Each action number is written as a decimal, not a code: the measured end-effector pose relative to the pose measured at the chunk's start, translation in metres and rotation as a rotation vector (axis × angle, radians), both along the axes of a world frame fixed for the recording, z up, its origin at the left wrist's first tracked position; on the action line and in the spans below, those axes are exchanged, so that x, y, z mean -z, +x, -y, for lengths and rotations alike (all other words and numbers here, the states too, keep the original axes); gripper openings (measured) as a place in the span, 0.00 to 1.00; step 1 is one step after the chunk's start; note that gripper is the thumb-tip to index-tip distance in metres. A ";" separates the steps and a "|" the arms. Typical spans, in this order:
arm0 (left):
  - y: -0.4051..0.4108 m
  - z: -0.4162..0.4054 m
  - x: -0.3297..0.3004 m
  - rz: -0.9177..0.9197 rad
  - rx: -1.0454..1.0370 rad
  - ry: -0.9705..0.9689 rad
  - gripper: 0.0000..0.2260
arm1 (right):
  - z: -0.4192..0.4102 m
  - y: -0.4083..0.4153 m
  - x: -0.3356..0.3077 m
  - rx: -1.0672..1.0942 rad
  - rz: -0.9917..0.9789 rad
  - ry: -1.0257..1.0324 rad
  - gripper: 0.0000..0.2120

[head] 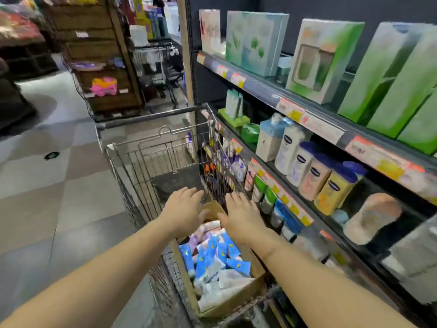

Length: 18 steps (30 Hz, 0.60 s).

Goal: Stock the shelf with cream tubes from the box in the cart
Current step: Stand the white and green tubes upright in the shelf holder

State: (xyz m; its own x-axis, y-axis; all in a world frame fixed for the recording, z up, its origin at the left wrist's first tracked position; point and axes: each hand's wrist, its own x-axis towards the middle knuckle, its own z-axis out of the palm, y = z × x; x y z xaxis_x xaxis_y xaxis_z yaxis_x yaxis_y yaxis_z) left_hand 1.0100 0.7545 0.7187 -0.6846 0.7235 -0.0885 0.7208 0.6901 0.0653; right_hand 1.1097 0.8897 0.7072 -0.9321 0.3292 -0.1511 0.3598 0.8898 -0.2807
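Hands are seen from the head view, both reaching forward over the far end of a cardboard box (256, 268) that sits in a wire cart (132, 166). The left hand (183, 207) is spread with straight fingers and holds nothing; its fingertips lie at the raised far flap of the box. The right hand (243, 215) is likewise held wide with fingers extended, and nothing is gripped in it; whether it touches the flap cannot be told. The cream tubes (212, 254) are still in the box, lying in a loose heap of blue, white and pale pink packs just beneath and behind the two wrists. The cart is parked just beside the shelf (316, 124), on the person's right, where bottles (314, 176) and green cartons (387, 81) are already lined up, and a lower row of upright tubes is visible near the cart's side.

The step in hand is judged to be the very start of stocking: the box is being opened up or steadied, and no tube has yet been picked. For the next move, one hand would have to be brought back and down into the heap, a tube or small bunch closed upon, and the load carried right to a gap on the lower shelf. Care would be needed with the slippery, jumbled packs, which could slide apart when lifted.
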 end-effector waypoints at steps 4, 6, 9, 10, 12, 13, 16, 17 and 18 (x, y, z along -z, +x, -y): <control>-0.041 -0.019 0.042 0.049 0.093 -0.019 0.29 | -0.019 -0.016 0.035 0.104 0.069 -0.015 0.30; -0.060 -0.029 0.069 0.084 0.156 -0.030 0.31 | -0.026 -0.022 0.054 0.179 0.114 -0.032 0.29; -0.087 -0.041 0.104 0.159 0.259 -0.052 0.29 | -0.031 -0.028 0.079 0.303 0.161 -0.038 0.26; -0.096 -0.044 0.114 0.175 0.299 -0.067 0.28 | -0.031 -0.030 0.085 0.347 0.188 -0.037 0.25; -0.116 -0.051 0.133 0.196 0.362 -0.087 0.25 | -0.029 -0.034 0.100 0.415 0.239 -0.055 0.25; -0.125 -0.054 0.142 0.207 0.386 -0.091 0.24 | -0.029 -0.036 0.108 0.444 0.260 -0.066 0.25; -0.145 -0.057 0.169 0.263 0.426 -0.116 0.27 | -0.028 -0.039 0.131 0.528 0.307 -0.120 0.27; -0.147 -0.057 0.179 0.292 0.438 -0.126 0.28 | -0.026 -0.039 0.138 0.566 0.327 -0.166 0.28; -0.148 -0.055 0.188 0.318 0.450 -0.142 0.27 | -0.023 -0.037 0.145 0.602 0.349 -0.203 0.28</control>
